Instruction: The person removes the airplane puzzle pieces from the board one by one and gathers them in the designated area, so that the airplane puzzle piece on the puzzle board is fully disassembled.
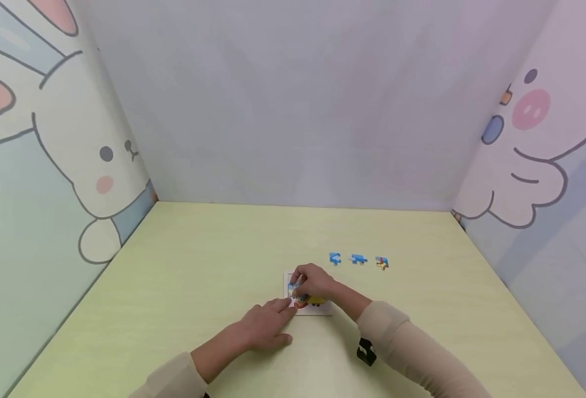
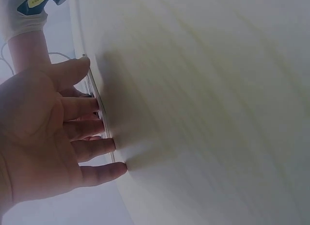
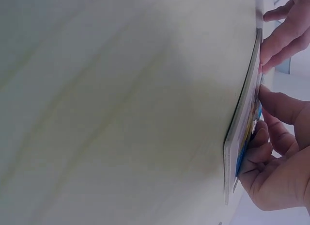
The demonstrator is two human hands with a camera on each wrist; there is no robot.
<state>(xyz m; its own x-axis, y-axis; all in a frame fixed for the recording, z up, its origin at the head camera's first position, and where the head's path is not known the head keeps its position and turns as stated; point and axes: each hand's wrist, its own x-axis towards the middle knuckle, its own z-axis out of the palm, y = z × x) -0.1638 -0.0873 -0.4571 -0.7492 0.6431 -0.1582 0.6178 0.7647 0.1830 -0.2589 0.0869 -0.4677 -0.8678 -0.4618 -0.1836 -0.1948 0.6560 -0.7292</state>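
A small jigsaw puzzle in a white-bordered tray (image 1: 317, 310) lies on the table, its colourful picture partly covered by the hands. My right hand (image 1: 313, 281) is over its upper left part, thumb and index finger pinching a puzzle piece (image 3: 259, 110) down at the picture; the fingers hide most of that piece. In the right wrist view the other fingers are curled low against the tray. My left hand (image 1: 269, 323) lies at the tray's lower left corner with fingers extended, fingertips on the border. The left wrist view shows its fingers (image 2: 89, 150) spread along the tray edge.
Behind the tray to the right, three loose puzzle pieces lie in a row: a blue one (image 1: 334, 258), another blue one (image 1: 358, 259) and a blue, red and yellow one (image 1: 382, 262). The pale yellow-green table (image 1: 213, 249) meets walls at the back and both sides.
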